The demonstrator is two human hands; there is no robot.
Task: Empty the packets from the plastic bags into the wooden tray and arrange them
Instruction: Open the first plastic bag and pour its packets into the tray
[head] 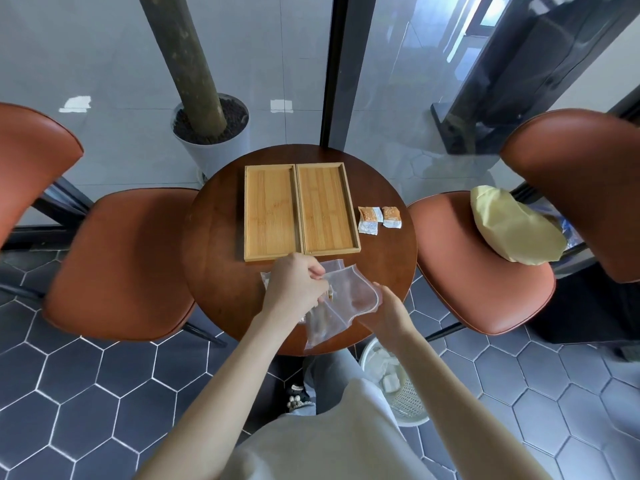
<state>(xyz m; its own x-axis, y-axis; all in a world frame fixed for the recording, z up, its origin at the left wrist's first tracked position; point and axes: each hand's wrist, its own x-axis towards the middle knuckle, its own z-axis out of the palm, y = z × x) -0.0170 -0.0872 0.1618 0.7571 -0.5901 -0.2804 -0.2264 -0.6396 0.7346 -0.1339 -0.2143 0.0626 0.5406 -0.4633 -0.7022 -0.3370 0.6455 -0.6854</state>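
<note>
On round wooden table [214,271]: two trays [301,211], packets [379,218]; hexagon-tiled floor [86,393].

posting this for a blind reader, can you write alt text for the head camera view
Both hands hold a clear plastic bag over a round wooden table: the left hand pinches its top edge, the right hand grips its side. Beyond sit two empty wooden trays side by side, with two orange-and-white packets to their right.
</note>
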